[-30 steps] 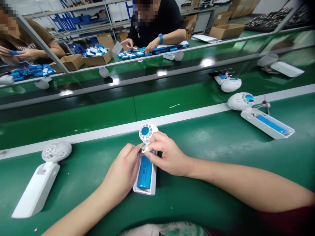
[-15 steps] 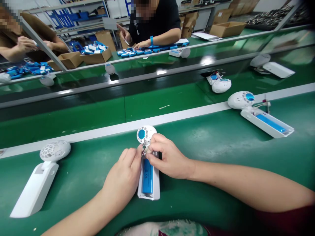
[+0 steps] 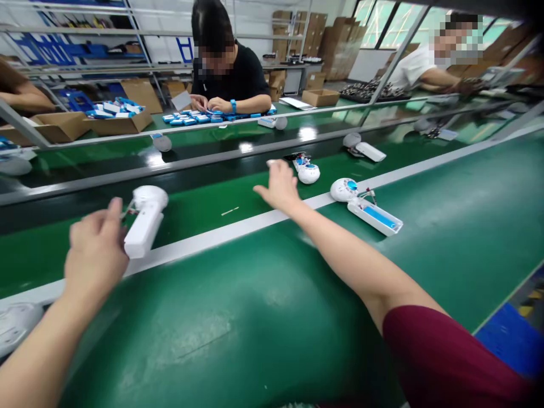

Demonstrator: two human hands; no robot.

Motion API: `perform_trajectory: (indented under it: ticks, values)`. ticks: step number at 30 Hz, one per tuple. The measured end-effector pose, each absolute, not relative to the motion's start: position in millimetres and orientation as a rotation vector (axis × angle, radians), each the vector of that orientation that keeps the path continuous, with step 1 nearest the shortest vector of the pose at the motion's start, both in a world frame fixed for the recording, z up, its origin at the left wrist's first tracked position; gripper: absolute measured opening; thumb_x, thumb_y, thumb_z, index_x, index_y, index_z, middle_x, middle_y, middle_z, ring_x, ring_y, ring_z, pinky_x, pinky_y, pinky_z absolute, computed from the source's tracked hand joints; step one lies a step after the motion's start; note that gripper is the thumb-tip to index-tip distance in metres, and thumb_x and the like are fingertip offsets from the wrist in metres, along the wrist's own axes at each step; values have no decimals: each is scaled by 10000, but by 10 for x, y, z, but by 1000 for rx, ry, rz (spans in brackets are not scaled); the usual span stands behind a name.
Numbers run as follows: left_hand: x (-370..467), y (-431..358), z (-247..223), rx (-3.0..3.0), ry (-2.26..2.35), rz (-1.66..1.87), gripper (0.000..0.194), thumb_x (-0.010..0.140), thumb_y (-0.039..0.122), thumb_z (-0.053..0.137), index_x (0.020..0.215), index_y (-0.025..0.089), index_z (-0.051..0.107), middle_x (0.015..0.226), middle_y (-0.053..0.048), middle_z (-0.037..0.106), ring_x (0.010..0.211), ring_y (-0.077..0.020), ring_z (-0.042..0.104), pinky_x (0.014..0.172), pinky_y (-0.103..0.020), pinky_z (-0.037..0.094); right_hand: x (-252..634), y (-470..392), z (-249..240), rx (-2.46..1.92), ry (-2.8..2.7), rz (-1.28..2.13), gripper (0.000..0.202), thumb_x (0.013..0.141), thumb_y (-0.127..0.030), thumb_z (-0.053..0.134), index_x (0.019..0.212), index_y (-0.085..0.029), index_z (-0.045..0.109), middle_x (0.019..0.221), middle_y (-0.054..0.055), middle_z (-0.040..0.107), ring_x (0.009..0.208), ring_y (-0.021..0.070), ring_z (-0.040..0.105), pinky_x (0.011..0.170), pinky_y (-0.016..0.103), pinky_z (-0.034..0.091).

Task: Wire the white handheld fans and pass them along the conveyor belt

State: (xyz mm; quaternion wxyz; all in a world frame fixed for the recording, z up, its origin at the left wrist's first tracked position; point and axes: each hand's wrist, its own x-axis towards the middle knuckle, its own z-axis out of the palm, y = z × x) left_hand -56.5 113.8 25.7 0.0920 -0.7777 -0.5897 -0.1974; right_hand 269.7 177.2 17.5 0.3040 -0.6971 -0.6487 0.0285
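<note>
At the left, my left hand (image 3: 96,246) is beside a white handheld fan (image 3: 145,221), its thumb apart from the fingers; some fingertips are hidden. The fan has its smooth back up over the white strip, wires showing at its left side. My right hand (image 3: 279,184) reaches over the green belt with thumb and fingers spread, holding nothing. Just right of its fingertips lies an opened fan (image 3: 309,173) with a round white head and loose parts. Further right, another opened fan (image 3: 374,218) shows a blue battery in its handle and wires at the neck.
A white strip (image 3: 221,231) divides the near green surface from the belt. Part of another fan (image 3: 17,323) shows at the lower left. Across the belt, a person in black (image 3: 232,73) handles blue-and-white pieces near cardboard boxes (image 3: 121,122). More fans (image 3: 369,151) lie along the far side.
My hands have parted from the opened fan at the middle. My left hand has gone left and forward; my right hand has reached forward and opened. The view has turned right.
</note>
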Motion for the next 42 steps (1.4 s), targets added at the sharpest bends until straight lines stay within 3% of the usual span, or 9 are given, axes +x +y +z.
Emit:
perform_trajectory:
  ticks: [3, 5, 12, 18, 21, 26, 31, 35, 42]
  values:
    - [-659, 1261, 235, -2217, -1754, -708, 600, 832, 293, 265, 1342, 133, -8, 1380, -150, 117, 1211, -489, 114, 773, -599, 287, 3204, 2189, 151, -2224, -1330, 19, 915, 597, -375, 699, 1314, -74, 216, 1356, 246, 160, 1214, 410, 193, 916, 594, 208]
    - [-607, 1241, 148, -2225, -1710, -718, 589, 842, 313, 268, 1346, 151, 12, 1407, -135, 57, 1232, -469, 98, 860, -631, 232, 3420, 2306, 119, -2317, -1230, 140, 928, 591, -374, 694, 1311, -51, 206, 1323, 272, 217, 1188, 428, 248, 887, 595, 252]
    - [-190, 1008, 84, -2405, -1606, -835, 604, 799, 390, 481, 1317, 179, 254, 1266, -148, 396, 1167, -300, 376, 962, -482, 330, 3207, 1948, 216, -1987, -1674, 330, 682, 576, -270, 671, 1186, -107, 412, 1111, 138, 526, 980, 255, 517, 825, 336, 405]
    - [168, 715, 390, -2653, -1684, -867, 784, 705, 476, 581, 1337, 190, 215, 1252, -114, 434, 1138, -270, 412, 928, -437, 373, 2614, 1252, 460, -1010, -2399, 864, 706, 580, -225, 651, 1229, -181, 376, 1083, 40, 556, 890, 172, 544, 748, 258, 427]
    - [213, 564, 463, -3026, -1936, -692, 576, 789, 368, 490, 1312, 218, 301, 1170, -72, 532, 1042, -225, 512, 885, -386, 421, 2502, 1138, 485, -740, -2601, 1082, 672, 583, -181, 641, 1213, -212, 410, 1072, 18, 563, 869, 154, 546, 715, 234, 430]
    - [88, 499, 475, -3390, -2202, -697, 443, 816, 319, 454, 1253, 256, 409, 1195, -30, 532, 1072, -211, 507, 912, -379, 411, 2506, 1267, 334, -803, -2574, 935, 608, 611, -89, 572, 1200, -182, 455, 1204, 79, 466, 1072, 189, 464, 882, 302, 374]
    - [15, 676, 477, -3079, -1860, -407, 315, 801, 205, 406, 1072, 236, 563, 1174, -45, 541, 1074, -223, 491, 918, -401, 383, 2443, 1411, 285, -648, -2664, 991, 561, 627, 11, 463, 1139, -215, 507, 1338, 51, 350, 1189, 161, 383, 926, 292, 343]
    - [57, 809, 431, -3123, -1659, -344, 179, 778, 206, 424, 899, 165, 549, 959, -64, 596, 828, -188, 553, 732, -323, 445, 2295, 1490, 296, -493, -2743, 982, 575, 608, 46, 442, 1118, -211, 505, 1356, 45, 345, 1237, 160, 328, 957, 300, 317]
    - [146, 663, 216, -2979, -2630, -1239, 232, 757, 271, 506, 942, 138, 463, 767, -20, 585, 673, -147, 555, 671, -297, 441, 2093, 980, 318, -1080, -2177, 590, 241, 752, -141, 512, 992, -164, 525, 985, 74, 512, 878, 157, 504, 772, 301, 419]
